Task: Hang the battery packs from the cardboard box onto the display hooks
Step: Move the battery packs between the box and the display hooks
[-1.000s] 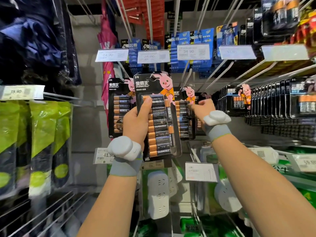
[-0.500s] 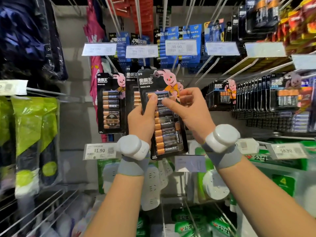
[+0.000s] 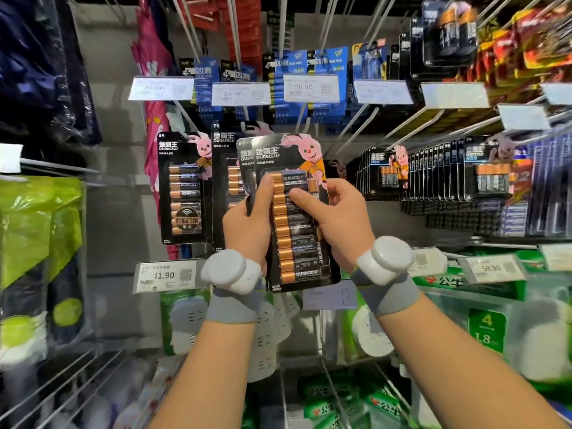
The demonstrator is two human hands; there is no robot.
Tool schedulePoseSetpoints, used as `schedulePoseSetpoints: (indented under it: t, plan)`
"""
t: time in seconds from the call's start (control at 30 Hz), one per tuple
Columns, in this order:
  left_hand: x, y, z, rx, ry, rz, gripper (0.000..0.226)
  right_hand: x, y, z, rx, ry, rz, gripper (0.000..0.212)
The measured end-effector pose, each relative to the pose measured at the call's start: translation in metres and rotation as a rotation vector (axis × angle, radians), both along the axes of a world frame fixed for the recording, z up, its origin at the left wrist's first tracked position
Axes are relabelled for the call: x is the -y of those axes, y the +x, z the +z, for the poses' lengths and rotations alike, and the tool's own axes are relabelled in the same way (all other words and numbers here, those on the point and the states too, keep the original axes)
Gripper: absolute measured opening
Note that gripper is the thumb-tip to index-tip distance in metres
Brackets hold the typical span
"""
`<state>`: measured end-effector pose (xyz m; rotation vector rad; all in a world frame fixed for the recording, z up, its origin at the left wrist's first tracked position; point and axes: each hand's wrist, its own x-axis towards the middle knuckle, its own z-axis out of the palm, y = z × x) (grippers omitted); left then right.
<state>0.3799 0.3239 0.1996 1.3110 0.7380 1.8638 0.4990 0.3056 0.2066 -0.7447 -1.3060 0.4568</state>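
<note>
1. Black-and-copper battery pack (image 3: 301, 267) is held upright at mid-frame, in front of the display wall. A second pack (image 3: 244, 153) lies just behind it, with only its top left corner showing.
2. Left hand (image 3: 247, 224): grip clamped on the stack's left edge, thumb laid up the front blister, fingers hidden behind.
3. Right hand (image 3: 337, 224): grip clamped on the right edge, thumb pressed on the upper batteries, fingers curled round the back.
4. Top edge: the held stack overlaps a hung pack (image 3: 223, 144) directly behind it. Whether they touch cannot be told.
5. Bottom edge: it ends just above a pale tag (image 3: 329, 297) in the view.
6. Left side: another hung pack (image 3: 182, 187) hangs beside the overlapped one, with only a narrow gap between them.
7. Right side: a strip of bare grey back panel (image 3: 390, 224) lies between the right hand and a dense row of small packs (image 3: 433, 171). This is the widest open room at hand height.
8. Overhead: display hooks (image 3: 356, 128) slant down and outward, crowded with price tags (image 3: 311, 88) and blue packs (image 3: 291, 113).
</note>
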Motion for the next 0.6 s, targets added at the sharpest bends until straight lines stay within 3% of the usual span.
schedulePoseSetpoints:
  t: [0.1,0.4,0.53,0.6]
  plan:
    - [0.000,-0.004,0.000,-0.017,-0.002,0.048,0.059,-0.002,-0.002,-0.001,-0.048,-0.001,0.041,0.037]
    - [0.001,-0.021,-0.001,-0.040,0.082,0.135,0.058,-0.010,-0.003,-0.001,-0.153,-0.015,0.175,0.029]
    - [-0.005,-0.033,-0.003,-0.057,0.110,0.143,0.081,-0.011,0.001,0.002,-0.157,0.013,0.168,0.025]
    - [-0.009,-0.038,-0.004,-0.064,0.111,0.165,0.073,-0.012,0.006,0.007,-0.143,0.037,0.141,0.022]
